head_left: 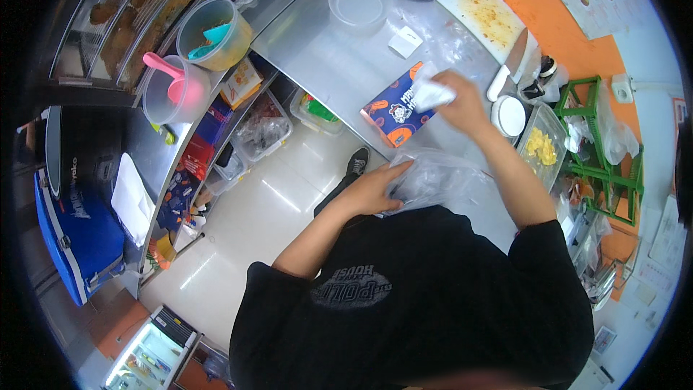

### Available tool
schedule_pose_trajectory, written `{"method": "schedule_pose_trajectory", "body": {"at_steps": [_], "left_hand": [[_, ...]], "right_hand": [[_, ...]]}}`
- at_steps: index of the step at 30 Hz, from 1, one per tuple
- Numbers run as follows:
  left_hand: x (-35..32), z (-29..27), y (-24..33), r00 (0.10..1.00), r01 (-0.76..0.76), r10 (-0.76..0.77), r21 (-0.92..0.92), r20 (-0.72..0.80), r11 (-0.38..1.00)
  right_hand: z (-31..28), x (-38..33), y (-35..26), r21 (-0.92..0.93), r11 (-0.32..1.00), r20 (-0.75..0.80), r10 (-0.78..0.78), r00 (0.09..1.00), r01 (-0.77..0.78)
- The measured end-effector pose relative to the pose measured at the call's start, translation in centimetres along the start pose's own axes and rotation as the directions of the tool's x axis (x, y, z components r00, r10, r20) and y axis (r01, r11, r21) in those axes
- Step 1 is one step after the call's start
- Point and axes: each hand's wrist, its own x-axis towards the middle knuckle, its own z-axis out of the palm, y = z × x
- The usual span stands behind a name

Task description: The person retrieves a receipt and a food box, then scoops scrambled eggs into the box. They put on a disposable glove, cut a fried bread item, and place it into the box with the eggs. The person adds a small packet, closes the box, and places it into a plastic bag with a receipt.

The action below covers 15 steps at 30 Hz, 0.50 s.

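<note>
My right hand is over the steel counter, its fingers closed on a crumpled white tissue. The tissue is slightly blurred and overlaps the edge of a blue and orange cardboard food box lying on the counter. Close to my body, my left hand grips a clear plastic bag at its left side, thumb and fingers around the film. The bag lies loosely along the counter's near edge, just below the box. What is inside it, if anything, I cannot make out.
A knife lies by a stained white cutting board. At right stand a white round lid, a tray of yellow pieces and a green rack. Plastic tubs with a pink scoop and a turquoise scoop stand left.
</note>
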Motion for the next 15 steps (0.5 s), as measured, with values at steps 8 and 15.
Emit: {"method": "schedule_pose_trajectory", "body": {"at_steps": [8,15], "left_hand": [[-0.2,0.7,0.7,1.0,0.009,-0.008,0.032,-0.019,0.999],[-0.9,0.8,1.5,0.998,0.06,-0.06,-0.006,-0.018,0.998]], "right_hand": [[1.2,-0.8,-8.0,-0.331,0.883,0.524,-0.122,0.843,0.333],[-0.8,2.8,-5.7,-0.291,0.787,0.582,-0.305,0.754,0.544]]}}
